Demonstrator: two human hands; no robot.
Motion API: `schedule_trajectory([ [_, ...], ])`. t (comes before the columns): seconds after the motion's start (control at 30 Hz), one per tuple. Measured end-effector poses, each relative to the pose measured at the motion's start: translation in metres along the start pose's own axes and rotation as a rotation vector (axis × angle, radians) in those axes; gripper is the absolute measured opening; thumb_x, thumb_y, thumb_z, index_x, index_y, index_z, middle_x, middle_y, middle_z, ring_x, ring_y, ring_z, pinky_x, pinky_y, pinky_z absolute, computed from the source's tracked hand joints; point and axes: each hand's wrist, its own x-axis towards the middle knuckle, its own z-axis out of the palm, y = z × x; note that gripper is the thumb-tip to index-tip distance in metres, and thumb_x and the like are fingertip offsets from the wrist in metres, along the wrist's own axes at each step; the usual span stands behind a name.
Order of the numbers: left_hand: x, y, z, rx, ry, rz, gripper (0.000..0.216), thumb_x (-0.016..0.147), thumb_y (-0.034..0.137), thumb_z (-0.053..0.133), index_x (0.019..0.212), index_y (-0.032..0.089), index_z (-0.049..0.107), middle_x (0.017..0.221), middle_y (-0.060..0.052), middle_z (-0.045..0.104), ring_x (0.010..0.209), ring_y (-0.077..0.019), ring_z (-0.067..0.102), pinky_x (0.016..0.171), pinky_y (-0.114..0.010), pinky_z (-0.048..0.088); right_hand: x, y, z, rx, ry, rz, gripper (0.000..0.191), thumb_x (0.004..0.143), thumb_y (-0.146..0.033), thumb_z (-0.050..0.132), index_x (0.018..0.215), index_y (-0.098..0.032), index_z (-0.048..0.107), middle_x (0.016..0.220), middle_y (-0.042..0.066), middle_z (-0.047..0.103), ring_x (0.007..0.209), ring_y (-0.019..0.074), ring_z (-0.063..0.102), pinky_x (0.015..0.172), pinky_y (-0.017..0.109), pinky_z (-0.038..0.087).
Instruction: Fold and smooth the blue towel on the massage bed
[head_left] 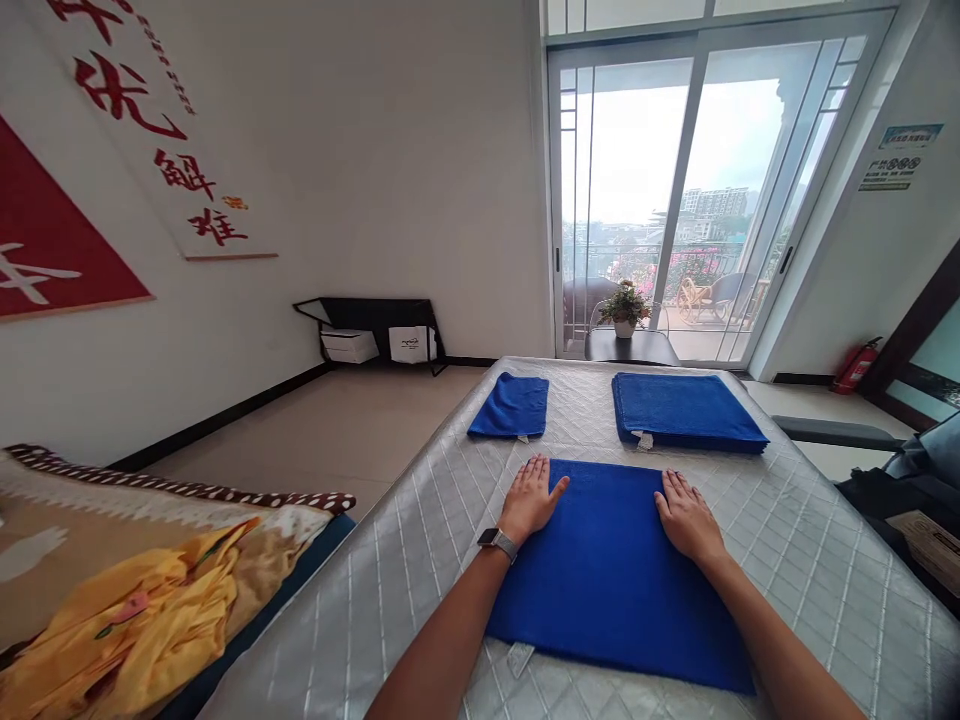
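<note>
Blue towel (600, 570) lies spread flat on the silver quilted mattress (405, 560), with the left hand (530, 495) and right hand (686, 512) laid palm-down, unclenched, at its two far corners, nearer than the stack of folded blue towels (682, 405).

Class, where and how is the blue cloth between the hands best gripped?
The cloth is probably best pinched at its two far corners, left hand from the left, right hand from the right: it lies flat, with both hands beside those corners.
</note>
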Motion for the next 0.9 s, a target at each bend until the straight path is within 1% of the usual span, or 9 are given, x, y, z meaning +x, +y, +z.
schedule_trajectory([
  [0.13, 0.0, 0.0005, -0.0015, 0.0, -0.004, -0.003, 0.082, 0.102, 0.064, 0.014, 0.155, 0.006, 0.038, 0.161, -0.017, 0.038, 0.153, -0.0285, 0.027, 0.124, -0.044, 0.024, -0.0003, -0.0004, 0.0, -0.005, 0.008, -0.006, 0.066, 0.103, -0.04, 0.019, 0.161, -0.008, 0.026, 0.167, 0.009, 0.025, 0.155, 0.0212, 0.016, 0.125, 0.042, 0.012],
  [0.33, -0.0021, 0.0016, -0.0042, 0.026, 0.014, 0.017, 0.079, 0.103, 0.063, 0.013, 0.155, 0.01, 0.039, 0.159, -0.016, 0.042, 0.151, -0.0271, 0.032, 0.124, -0.045, 0.026, -0.0008, -0.0012, -0.0014, 0.007, -0.006, -0.005, 0.066, 0.103, -0.039, 0.022, 0.161, -0.008, 0.026, 0.167, 0.01, 0.025, 0.156, 0.0207, 0.014, 0.126, 0.041, 0.011],
  [0.5, -0.0029, 0.0029, -0.0071, 0.044, 0.004, 0.036, 0.072, 0.104, 0.061, 0.015, 0.153, 0.017, 0.044, 0.16, -0.013, 0.043, 0.151, -0.0276, 0.033, 0.123, -0.047, 0.027, -0.0011, -0.0019, -0.0031, 0.01, -0.014, -0.003, 0.066, 0.103, -0.039, 0.022, 0.161, -0.008, 0.026, 0.167, 0.01, 0.024, 0.156, 0.0206, 0.014, 0.126, 0.04, 0.011],
  [0.57, -0.0026, 0.0032, -0.0074, 0.046, -0.004, 0.027, 0.074, 0.104, 0.062, 0.015, 0.153, 0.015, 0.044, 0.16, -0.015, 0.042, 0.15, -0.0276, 0.034, 0.123, -0.047, 0.027, -0.0016, -0.0023, -0.0036, 0.016, -0.013, -0.003, 0.066, 0.103, -0.039, 0.022, 0.161, -0.008, 0.026, 0.167, 0.01, 0.024, 0.156, 0.0207, 0.014, 0.125, 0.041, 0.011],
  [0.7, -0.0014, 0.0033, -0.0062, 0.041, -0.012, 0.003, 0.081, 0.103, 0.064, 0.014, 0.152, 0.006, 0.042, 0.159, -0.018, 0.041, 0.151, -0.0273, 0.032, 0.123, -0.045, 0.026, -0.0031, -0.0027, -0.0048, 0.019, -0.01, -0.006, 0.065, 0.103, -0.039, 0.022, 0.161, -0.008, 0.026, 0.167, 0.01, 0.024, 0.156, 0.0209, 0.015, 0.126, 0.041, 0.01],
  [0.9, -0.001, 0.0035, -0.0038, 0.036, -0.013, -0.046, 0.085, 0.102, 0.065, 0.012, 0.153, 0.002, 0.039, 0.161, -0.02, 0.036, 0.151, -0.0269, 0.031, 0.124, -0.043, 0.025, -0.0046, -0.0023, -0.006, 0.036, -0.002, -0.016, 0.066, 0.103, -0.039, 0.021, 0.16, -0.007, 0.026, 0.167, 0.01, 0.024, 0.156, 0.0211, 0.014, 0.126, 0.041, 0.01],
])
